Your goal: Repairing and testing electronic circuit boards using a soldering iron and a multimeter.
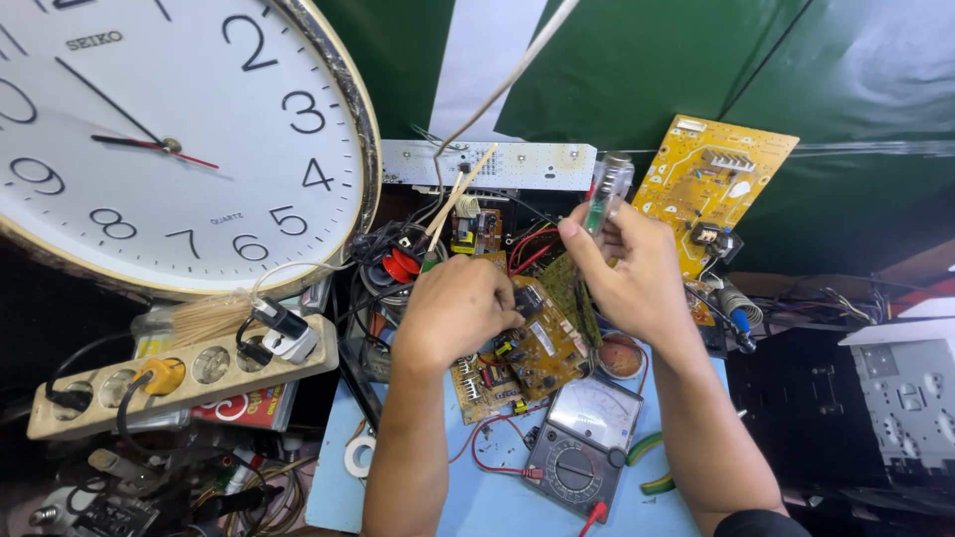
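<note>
My left hand point(460, 303) fingers clamp the brown circuit board point(527, 348) above the analog multimeter point(582, 438) on the worktop point(477, 502). Right hand point(632, 268) fingers pinch a clear-handled tester screwdriver point(607, 189).

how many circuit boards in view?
4: brown board under left hand; green board at right hand; yellow board upper right; white strip board behind. More may be hidden.

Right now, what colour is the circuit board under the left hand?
Yellow-brown circuit board, clearest in the head view, under the left hand.
</note>
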